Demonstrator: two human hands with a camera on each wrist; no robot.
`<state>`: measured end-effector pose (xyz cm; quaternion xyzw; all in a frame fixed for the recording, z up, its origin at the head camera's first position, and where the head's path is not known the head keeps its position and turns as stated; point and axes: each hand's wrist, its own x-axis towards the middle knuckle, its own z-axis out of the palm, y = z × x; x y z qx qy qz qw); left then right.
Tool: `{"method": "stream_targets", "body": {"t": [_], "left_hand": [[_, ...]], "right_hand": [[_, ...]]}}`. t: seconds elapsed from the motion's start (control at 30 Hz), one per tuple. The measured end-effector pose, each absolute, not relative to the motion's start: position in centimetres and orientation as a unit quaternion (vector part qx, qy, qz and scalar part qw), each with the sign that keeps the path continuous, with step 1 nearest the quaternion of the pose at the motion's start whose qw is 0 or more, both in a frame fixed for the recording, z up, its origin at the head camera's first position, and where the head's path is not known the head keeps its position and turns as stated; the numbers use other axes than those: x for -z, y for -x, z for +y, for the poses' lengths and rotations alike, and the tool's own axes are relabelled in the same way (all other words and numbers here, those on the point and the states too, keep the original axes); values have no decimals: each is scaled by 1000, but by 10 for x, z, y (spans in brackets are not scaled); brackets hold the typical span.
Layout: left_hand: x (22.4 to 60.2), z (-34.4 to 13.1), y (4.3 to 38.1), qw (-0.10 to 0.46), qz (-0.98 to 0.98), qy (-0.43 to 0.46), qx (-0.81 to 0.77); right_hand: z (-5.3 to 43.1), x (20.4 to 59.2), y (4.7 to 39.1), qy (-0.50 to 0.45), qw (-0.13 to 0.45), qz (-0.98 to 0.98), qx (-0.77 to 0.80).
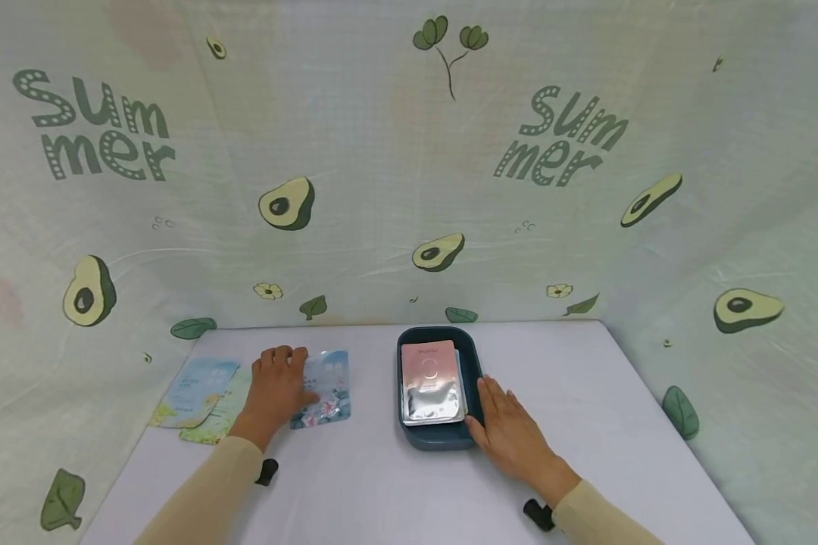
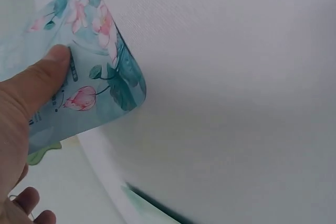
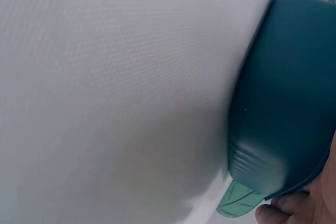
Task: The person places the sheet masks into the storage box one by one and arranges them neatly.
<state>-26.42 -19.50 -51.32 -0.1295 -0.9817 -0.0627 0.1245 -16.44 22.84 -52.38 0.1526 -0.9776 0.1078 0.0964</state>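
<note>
My left hand [image 1: 277,387] holds the left edge of a blue sheet mask packet [image 1: 332,386] printed with pink lotus flowers. In the left wrist view the thumb [image 2: 50,69] lies across the printed face of the packet, while other fingers show past its edge. A dark teal tray [image 1: 431,437] stands right of it, with a pink and silver packet [image 1: 431,378] on top of a bluish one inside. With fingers stretched out, my right hand [image 1: 511,435] rests along the tray's right side; the right wrist view shows the tray wall [image 3: 289,87] close up.
Left of my left hand, a light blue packet [image 1: 194,390] overlaps a green one [image 1: 221,412] on the white table [image 1: 368,492]. A cloth [image 1: 361,151] printed with avocados hangs behind the table and at both sides.
</note>
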Motion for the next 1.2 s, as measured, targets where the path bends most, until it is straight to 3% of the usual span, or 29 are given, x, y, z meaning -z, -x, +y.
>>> {"method": "stream_targets", "body": {"t": [0.27, 0.87, 1.2], "left_hand": [[513, -201, 261, 122, -979, 118, 116], [499, -216, 258, -20, -955, 55, 291], [500, -215, 256, -40, -916, -15, 398]], "right_hand": [[229, 526, 166, -150, 89, -979, -101], [228, 522, 167, -148, 80, -981, -102], [229, 523, 167, -147, 78, -981, -102]]}}
